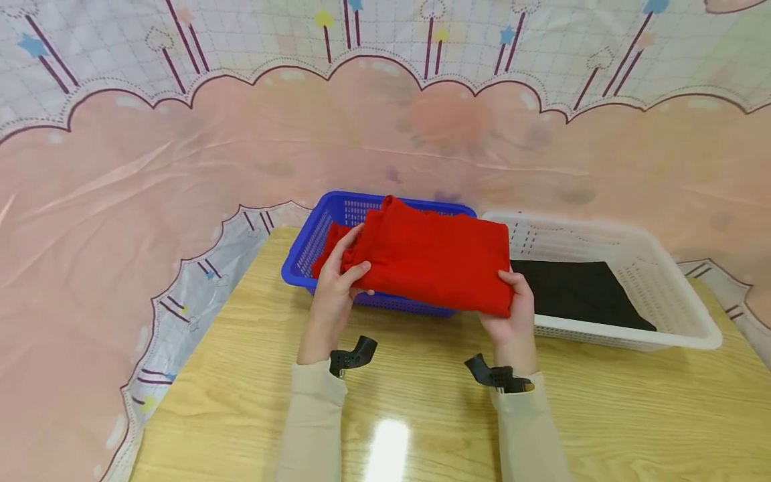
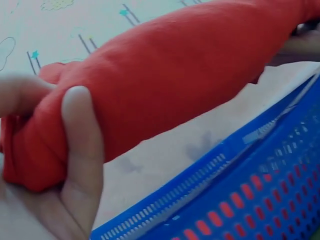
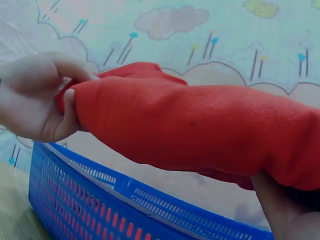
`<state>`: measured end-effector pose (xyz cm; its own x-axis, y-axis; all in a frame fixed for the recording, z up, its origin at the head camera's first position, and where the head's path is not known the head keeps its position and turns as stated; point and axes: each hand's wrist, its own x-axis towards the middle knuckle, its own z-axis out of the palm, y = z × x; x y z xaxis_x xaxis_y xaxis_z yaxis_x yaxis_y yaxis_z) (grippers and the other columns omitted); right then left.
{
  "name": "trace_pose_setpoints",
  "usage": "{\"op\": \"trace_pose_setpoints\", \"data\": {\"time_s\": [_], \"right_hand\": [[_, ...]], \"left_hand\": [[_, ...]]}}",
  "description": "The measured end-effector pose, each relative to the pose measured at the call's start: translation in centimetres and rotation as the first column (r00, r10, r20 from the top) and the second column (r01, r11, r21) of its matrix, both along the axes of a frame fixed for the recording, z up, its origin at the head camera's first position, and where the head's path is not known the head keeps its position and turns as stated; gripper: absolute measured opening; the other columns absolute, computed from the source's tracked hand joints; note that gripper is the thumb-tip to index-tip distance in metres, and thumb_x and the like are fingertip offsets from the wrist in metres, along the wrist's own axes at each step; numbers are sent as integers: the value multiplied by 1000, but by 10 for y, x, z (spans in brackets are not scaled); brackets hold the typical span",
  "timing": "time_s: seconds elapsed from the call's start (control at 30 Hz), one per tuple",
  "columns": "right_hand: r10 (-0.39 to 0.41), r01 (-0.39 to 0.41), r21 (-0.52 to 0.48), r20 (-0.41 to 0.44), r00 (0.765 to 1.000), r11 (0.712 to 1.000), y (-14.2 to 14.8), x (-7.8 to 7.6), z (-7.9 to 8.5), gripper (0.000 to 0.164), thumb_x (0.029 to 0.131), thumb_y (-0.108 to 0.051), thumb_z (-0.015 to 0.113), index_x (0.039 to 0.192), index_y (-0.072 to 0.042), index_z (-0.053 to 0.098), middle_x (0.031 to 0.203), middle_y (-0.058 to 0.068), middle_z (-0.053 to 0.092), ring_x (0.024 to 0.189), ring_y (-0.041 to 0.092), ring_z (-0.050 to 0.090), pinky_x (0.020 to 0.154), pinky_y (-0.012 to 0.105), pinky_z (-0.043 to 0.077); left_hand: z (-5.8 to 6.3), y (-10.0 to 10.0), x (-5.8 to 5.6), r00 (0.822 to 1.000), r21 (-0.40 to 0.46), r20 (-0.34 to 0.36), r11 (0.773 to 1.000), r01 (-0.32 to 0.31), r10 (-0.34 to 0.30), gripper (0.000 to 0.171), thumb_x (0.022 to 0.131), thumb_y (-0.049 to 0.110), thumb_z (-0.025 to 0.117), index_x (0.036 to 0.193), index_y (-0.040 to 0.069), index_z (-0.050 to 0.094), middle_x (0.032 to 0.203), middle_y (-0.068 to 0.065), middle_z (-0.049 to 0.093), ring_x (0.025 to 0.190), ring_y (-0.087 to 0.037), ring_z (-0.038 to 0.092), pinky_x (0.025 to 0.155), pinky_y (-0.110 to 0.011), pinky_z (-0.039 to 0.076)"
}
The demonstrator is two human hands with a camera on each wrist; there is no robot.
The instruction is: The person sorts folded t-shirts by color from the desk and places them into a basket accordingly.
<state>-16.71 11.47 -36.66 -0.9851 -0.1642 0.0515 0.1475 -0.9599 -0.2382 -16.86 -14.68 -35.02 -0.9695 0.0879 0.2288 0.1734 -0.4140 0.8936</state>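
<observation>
A folded red cloth is held up between both hands, above the front of a blue basket. My left hand grips its left end, thumb on top and fingers around the side and below. At the right end my right hand holds the near corner, with the thumb on top and the other fingers mostly hidden underneath. The left wrist view shows the left thumb pressed against the red cloth. More red fabric lies inside the blue basket, partly covered by the held cloth.
Right of the blue basket stands a white basket with a folded black cloth in it. Both baskets sit on a wooden table. A patterned curtain hangs behind the table and along its left side.
</observation>
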Motion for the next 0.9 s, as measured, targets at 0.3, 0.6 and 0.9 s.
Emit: {"op": "trace_pose_setpoints", "data": {"time_s": [0.3, 0.6, 0.9], "right_hand": [[-40, 40, 45, -11, 999, 998, -11, -2, -1, 54, 90, 3, 29, 137, -24, 31, 135, 3, 23, 111, 23, 35, 79, 36, 46], [-38, 56, 116, -154, 987, 992, -19, -15, 0, 65, 88, 13, 25, 140, -26, 31, 144, 3, 17, 126, 27, 23, 90, 40, 42], [-111, 247, 478, -295, 949, 843, -24, -22, 6, 65, 90, 12, 35, 137, -32, 34, 143, 3, 22, 124, 33, 31, 82, 43, 44]], "left_hand": [[1, -17, -14, 998, -75, 43, 996, 51, -48, 54, 88, 8, 54, 136, 23, 37, 132, -8, 36, 105, -30, 48, 59, -31, 53], [6, -19, -18, 993, -177, 29, 978, -110, 117, 58, 88, 13, 56, 137, 31, 29, 135, -2, 35, 102, -27, 51, 56, -30, 52], [2, -16, -21, 950, -309, 28, 907, -288, 311, 15, 89, -2, 48, 96, 12, 46, 107, -6, 46, 84, -26, 51, 53, -33, 52]]}}
